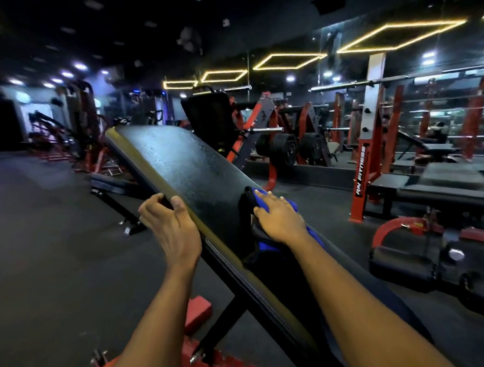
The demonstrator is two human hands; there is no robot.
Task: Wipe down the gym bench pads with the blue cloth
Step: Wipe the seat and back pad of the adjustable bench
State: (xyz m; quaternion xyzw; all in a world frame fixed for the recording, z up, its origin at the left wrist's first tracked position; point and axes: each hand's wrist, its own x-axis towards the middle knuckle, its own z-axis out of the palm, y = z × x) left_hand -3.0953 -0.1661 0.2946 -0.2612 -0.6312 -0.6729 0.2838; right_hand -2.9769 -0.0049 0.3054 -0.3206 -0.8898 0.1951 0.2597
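Observation:
A long black inclined bench pad (pixel 183 166) runs from the lower right up to the middle of the view. Its upper part shines with droplets. My right hand (pixel 279 218) lies flat on the blue cloth (pixel 261 241), pressing it onto the pad's middle, fingers stretched forward. Blue edges of the cloth show around the hand and below the wrist. My left hand (pixel 172 224) grips the pad's left edge, fingers curled over the rim.
The bench stands on a red and black frame (pixel 218 355). A flat black bench (pixel 429 189) and a red rack post (pixel 366 154) stand to the right. A plate-loaded machine (pixel 285 146) sits behind. Another low bench (pixel 113 184) lies to the left on dark floor.

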